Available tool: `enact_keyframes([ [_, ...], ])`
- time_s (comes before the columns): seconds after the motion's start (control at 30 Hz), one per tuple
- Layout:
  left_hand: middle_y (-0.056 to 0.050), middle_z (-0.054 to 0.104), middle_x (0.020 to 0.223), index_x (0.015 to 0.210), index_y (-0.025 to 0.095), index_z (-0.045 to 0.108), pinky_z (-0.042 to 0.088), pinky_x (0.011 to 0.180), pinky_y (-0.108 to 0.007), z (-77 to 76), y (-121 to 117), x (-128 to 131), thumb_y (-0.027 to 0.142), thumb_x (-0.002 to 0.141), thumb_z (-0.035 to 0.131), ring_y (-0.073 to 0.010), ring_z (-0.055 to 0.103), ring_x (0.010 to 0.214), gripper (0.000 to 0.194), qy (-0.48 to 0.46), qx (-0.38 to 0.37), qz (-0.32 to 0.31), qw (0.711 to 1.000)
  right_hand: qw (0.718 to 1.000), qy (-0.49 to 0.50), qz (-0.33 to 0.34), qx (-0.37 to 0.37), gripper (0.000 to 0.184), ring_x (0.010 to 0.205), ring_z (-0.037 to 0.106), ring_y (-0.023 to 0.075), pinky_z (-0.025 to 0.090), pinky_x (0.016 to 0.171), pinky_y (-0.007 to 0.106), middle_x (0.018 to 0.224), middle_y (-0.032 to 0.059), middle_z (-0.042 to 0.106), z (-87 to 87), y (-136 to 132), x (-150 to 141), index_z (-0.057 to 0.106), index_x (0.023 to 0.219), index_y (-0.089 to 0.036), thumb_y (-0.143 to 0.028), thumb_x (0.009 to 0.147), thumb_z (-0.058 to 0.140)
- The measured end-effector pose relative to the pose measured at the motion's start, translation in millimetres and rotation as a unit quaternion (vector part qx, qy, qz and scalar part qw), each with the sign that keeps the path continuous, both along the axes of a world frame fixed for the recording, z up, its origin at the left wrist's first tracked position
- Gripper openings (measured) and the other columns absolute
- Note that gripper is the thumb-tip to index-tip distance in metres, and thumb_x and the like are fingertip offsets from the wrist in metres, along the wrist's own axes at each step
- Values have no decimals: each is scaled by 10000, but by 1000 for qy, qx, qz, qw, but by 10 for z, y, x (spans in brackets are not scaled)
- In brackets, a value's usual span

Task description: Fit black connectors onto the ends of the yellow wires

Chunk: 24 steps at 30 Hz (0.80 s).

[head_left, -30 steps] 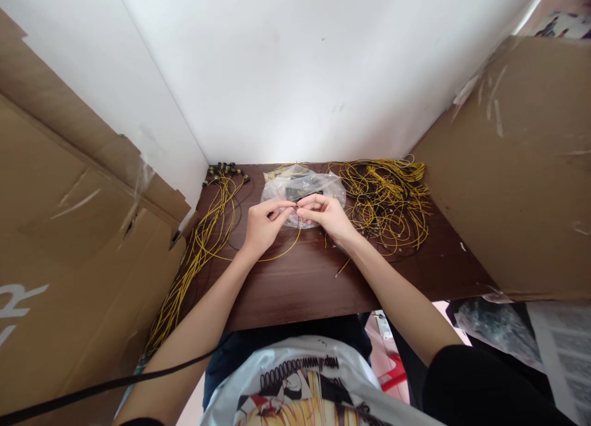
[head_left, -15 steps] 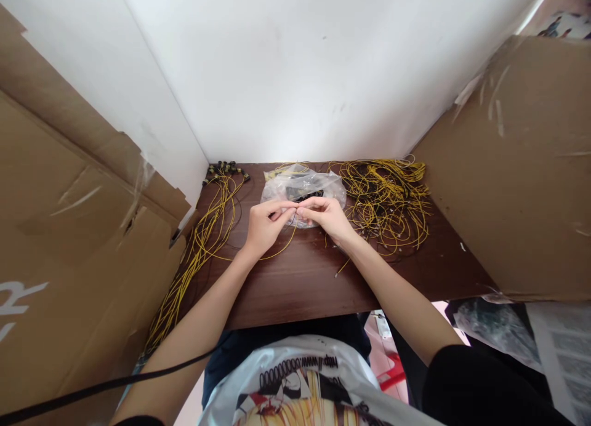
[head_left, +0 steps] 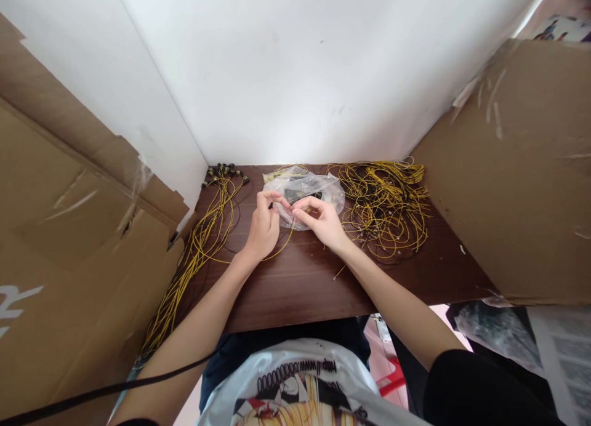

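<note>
My left hand (head_left: 264, 226) is curled, with a small black piece (head_left: 271, 205) showing between its thumb and fingers. Its forefinger reaches toward my right hand (head_left: 322, 225), whose thumb and fingertips are pinched together on the end of a thin wire. That yellow wire (head_left: 284, 246) hangs from the pinch and curves left under my left wrist. Right behind both hands lies a clear plastic bag (head_left: 335, 195) with dark small parts (head_left: 302, 196) in it. What sits right at the fingertips is too small to make out.
Yellow wires with black connectors (head_left: 226, 169) lie along the left of the brown table (head_left: 295, 297). A tangled heap of yellow and black wires (head_left: 388, 204) covers the back right. Cardboard panels (head_left: 517, 167) and a white wall (head_left: 286, 75) enclose the table.
My left thumb and forefinger have drawn back from the shared pinch, and the left hand has turned, showing the black piece. My right hand keeps its pinch, slightly farther left.
</note>
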State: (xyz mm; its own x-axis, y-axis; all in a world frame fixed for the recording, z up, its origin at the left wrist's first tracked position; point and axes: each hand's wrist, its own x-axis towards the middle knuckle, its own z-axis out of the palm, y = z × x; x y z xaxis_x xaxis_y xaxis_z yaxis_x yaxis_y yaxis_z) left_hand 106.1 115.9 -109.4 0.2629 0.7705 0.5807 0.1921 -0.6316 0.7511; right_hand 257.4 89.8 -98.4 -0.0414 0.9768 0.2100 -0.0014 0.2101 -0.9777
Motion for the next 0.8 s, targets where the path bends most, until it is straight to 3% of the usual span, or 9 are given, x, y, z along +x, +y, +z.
enact_keyframes([
  [0.07,-59,630,1003,1162,201,362,455,754,-288,-8,-6,3,105,887,346,-108,569,744,291,15,-4,-5,1000,998,-23,-36,36,189,783,584,154,471,718,288,834,37,648,-10,-6,-3,636,779,-184,-370,750,649],
  [0.2,-113,588,1217,1364,244,231,503,751,-300,-21,-55,37,207,930,359,-97,598,680,454,13,-21,-38,999,998,-17,-55,21,196,683,582,151,479,652,293,759,25,637,-44,-5,-7,627,819,-193,-385,776,618],
  [0.3,-118,540,1297,1415,286,178,505,859,-348,-52,-82,88,259,927,400,-157,639,907,536,-7,-49,-18,999,994,-68,-62,61,163,727,589,162,474,681,304,800,38,638,-31,-23,-25,633,793,-195,-357,790,610],
  [0.4,-104,416,1412,1414,333,174,455,976,-402,-85,-69,144,292,919,429,-221,501,1210,558,-98,-72,-34,992,976,-140,-91,137,112,924,573,194,437,862,356,916,53,638,1,-58,-51,642,766,-210,-303,807,596],
  [0.47,-81,272,1493,1400,377,172,414,1022,-431,-88,-56,175,314,920,427,-237,432,1277,547,-161,-73,-69,982,972,-155,-87,152,102,975,556,200,402,927,380,927,50,638,-4,-71,-71,640,765,-218,-290,814,587],
  [0.6,-41,124,1538,1376,409,206,312,1091,-465,-37,-83,214,335,922,426,-249,356,1326,510,-204,-60,-91,973,997,-60,-8,52,135,766,585,164,476,765,341,812,32,631,-79,-49,-125,616,784,-201,-336,778,625],
  [0.7,-19,134,1538,1371,398,245,249,1124,-464,9,-141,229,333,924,415,-249,257,1373,483,-199,-25,-88,976,996,58,58,-30,220,668,584,138,504,695,314,708,-2,613,-96,-31,-165,589,766,-197,-393,716,675],
  [0.8,-6,191,1526,1391,411,200,215,1138,-474,17,-191,236,300,933,391,-228,251,1376,509,-178,13,-105,978,988,123,67,-64,267,625,576,124,518,655,297,656,-19,607,-46,-40,-182,587,728,-197,-417,656,719],
])
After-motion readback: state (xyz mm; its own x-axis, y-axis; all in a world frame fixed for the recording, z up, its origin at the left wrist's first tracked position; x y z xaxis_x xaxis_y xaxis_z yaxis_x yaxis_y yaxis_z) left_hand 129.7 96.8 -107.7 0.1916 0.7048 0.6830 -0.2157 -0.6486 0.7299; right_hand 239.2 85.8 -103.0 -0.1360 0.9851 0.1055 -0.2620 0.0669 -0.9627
